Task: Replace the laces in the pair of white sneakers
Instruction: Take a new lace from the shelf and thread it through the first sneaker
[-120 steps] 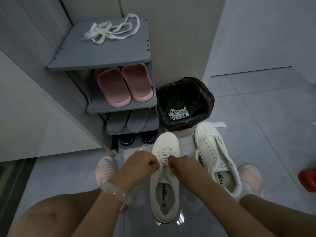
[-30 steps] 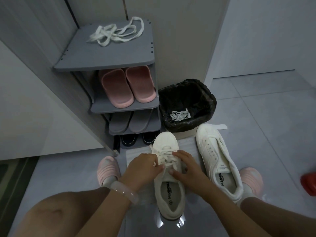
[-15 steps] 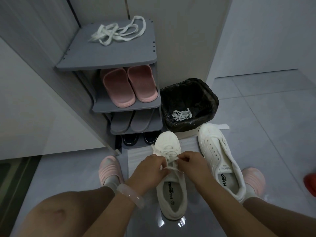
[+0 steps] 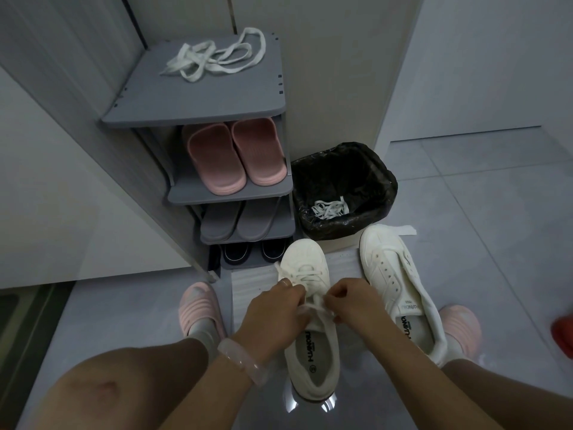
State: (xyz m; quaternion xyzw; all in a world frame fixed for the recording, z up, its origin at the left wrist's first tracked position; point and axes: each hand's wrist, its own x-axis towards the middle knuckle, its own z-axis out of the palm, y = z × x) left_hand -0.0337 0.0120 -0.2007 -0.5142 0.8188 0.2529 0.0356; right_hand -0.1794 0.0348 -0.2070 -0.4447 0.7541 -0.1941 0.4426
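Both forearms are reaching in from the bottom edge, elbows cut off. The left hand (image 4: 274, 308) and right hand (image 4: 353, 301) are pinching the white lace (image 4: 313, 307) over the near sneaker (image 4: 311, 342); their fingertips are hiding the knot itself. Since a second ago the right hand has been lifting off the shoe's side. The unlaced sneaker (image 4: 393, 274) is lying just right; spare laces (image 4: 217, 58) are sitting on the shoe rack (image 4: 198, 97) beyond.

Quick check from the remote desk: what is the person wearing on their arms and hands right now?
Both forearms are bare, with no sleeves or gloves in view. The left wrist carries a pale pink, translucent bangle, smooth and rounded. The left hand has a thin ring on one finger. The right hand shows no jewellery.
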